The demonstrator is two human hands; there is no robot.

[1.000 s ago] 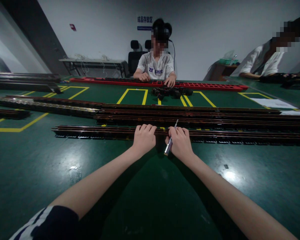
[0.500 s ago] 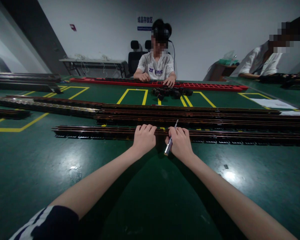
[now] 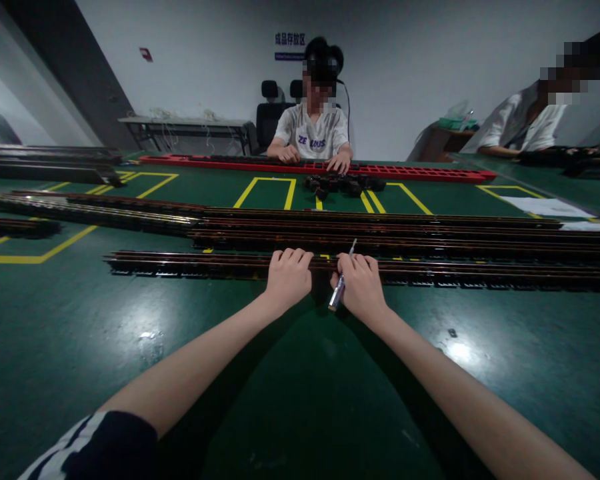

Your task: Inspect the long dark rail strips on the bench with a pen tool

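Note:
A long dark strip (image 3: 190, 262) with thin reddish-brown edges lies crosswise in front of me on the green table. My left hand (image 3: 289, 279) is closed over its near side, with the fingertips curled out of sight behind it. Just to the right, my right hand (image 3: 361, 285) is closed around a slim silver pen-like tool (image 3: 337, 293). The tool's thin tip points up and away from me. The right fingers also rest on the strip, but whether they grip it is hidden. A short gap separates the two hands.
Behind the strip lies a stack of similar long strips (image 3: 430, 230). Farther off are black parts (image 3: 345, 185) and a long red frame (image 3: 430, 173), where a co-worker (image 3: 313, 133) sits. Dark profiles (image 3: 40, 163) lie at left, white paper (image 3: 545, 207) at right.

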